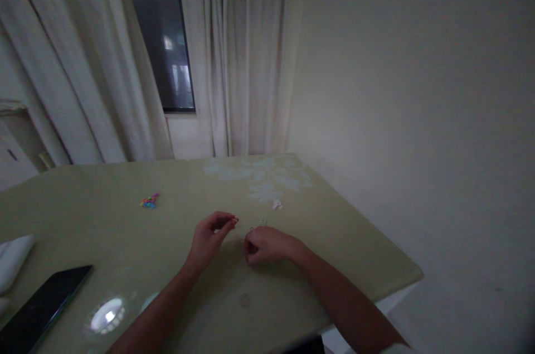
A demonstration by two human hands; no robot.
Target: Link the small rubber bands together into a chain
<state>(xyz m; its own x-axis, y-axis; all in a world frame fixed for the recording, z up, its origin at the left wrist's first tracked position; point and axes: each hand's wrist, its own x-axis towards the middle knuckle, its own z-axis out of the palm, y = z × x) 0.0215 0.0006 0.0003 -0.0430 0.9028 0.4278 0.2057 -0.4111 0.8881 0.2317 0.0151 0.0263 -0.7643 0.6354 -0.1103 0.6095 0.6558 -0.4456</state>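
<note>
My left hand (211, 237) is raised a little over the table, with thumb and forefinger pinched on a small white piece (236, 221) whose kind is too small to tell. To its right, my right hand (267, 245) is curled closed, low at the tabletop; whatever its fingers hold is hidden. Just beyond the right hand lies a small pale ring-like piece (263, 222). Farther back is a little cluster of white pieces (277, 204). Off to the left sits a small pile of bright multicoloured pieces (149, 201).
The table (104, 237) has a pale greenish cover with a white floral print. A dark tablet-like slab (45, 306) lies at the left front, beside a white object (14, 259). A wall (397, 120) runs along the right; curtains (251, 53) hang behind.
</note>
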